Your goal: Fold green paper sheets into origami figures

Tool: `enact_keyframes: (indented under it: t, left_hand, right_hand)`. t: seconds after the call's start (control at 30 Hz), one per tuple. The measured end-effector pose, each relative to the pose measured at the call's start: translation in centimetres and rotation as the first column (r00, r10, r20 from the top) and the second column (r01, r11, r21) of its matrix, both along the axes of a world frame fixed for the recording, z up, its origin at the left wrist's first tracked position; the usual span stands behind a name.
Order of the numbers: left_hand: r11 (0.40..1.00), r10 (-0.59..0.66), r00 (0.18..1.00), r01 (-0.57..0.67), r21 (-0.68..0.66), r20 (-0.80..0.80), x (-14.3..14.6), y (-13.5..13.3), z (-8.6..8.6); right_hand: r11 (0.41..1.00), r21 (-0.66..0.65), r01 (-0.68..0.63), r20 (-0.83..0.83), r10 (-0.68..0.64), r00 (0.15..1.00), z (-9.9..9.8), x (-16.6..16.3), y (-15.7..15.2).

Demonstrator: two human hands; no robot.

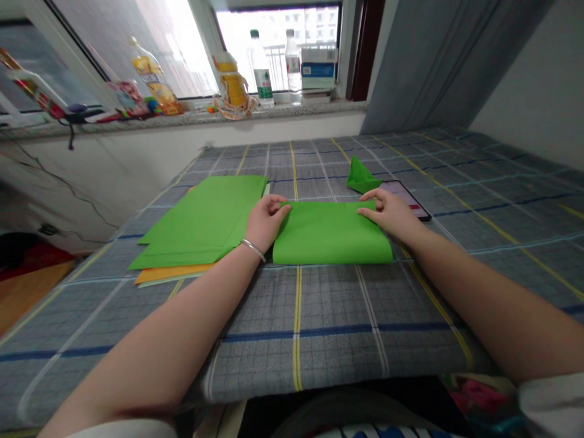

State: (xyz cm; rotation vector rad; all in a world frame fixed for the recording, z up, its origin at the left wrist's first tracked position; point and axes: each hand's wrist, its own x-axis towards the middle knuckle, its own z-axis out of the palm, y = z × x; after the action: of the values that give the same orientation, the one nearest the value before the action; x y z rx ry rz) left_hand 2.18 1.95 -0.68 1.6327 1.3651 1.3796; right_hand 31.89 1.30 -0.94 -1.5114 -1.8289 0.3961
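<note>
Both hands are down on the folded green sheet [331, 237], which lies flat on the plaid bedcover [342, 322] right in front of the person. The left hand [267, 220] has its fingers curled onto the far left corner; pinching or just pressing, I can't tell. The right hand [387, 213] rests loose and flat on the far right corner, gripping nothing. One hand per corner, probably to keep the edges square. The spare green stack [201, 219] sits just left, within easy reach, and a small folded green piece [360, 176] and a phone [413, 201] are parked beyond the right hand.
</note>
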Motion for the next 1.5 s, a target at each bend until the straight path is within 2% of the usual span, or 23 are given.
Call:
enact_keyframes:
  t: [0.2,0.47,0.7,0.87,1.03,1.2,1.3,1.5]
  left_hand:
    - [0.997,-0.014,0.994,0.006,0.073,0.108,0.1,-0.05,0.12]
    - [0.993,0.021,0.999,-0.026,0.115,0.044,-0.03,-0.14,0.09]
    - [0.994,0.003,0.997,-0.012,0.105,0.083,-0.16,0.04,-0.25]
    - [0.997,-0.016,0.994,0.009,0.076,0.103,0.02,-0.15,-0.2]
    - [0.999,0.002,0.996,-0.007,0.052,0.094,0.19,-0.34,-0.08]
    - [0.997,0.005,0.997,-0.011,0.082,0.083,0.31,-0.56,0.11]
    - [0.997,0.01,0.997,-0.016,0.082,0.077,0.35,-0.59,0.13]
    - [0.998,0.002,0.999,-0.004,0.062,0.035,0.13,-0.18,-0.28]
  right_hand:
    - [0.998,0.064,0.005,-0.06,-0.002,0.998,0.43,-0.04,-0.41]
    - [0.994,0.1,0.041,-0.072,-0.034,0.997,0.86,-0.24,-0.77]
    - [0.996,0.089,0.021,-0.112,-0.011,0.994,0.91,-0.23,-0.76]
    - [0.994,0.099,0.056,-0.136,-0.042,0.99,0.69,-0.24,-0.65]
    - [0.994,0.07,0.08,-0.174,-0.067,0.982,0.83,-0.52,-0.84]
    - [0.99,0.109,0.086,-0.172,-0.067,0.983,0.91,-0.62,-0.86]
    - [0.993,0.075,0.092,-0.183,-0.077,0.98,0.78,-0.54,-0.74]
    - [0.994,0.066,0.09,-0.144,-0.08,0.986,0.57,-0.14,-0.31]
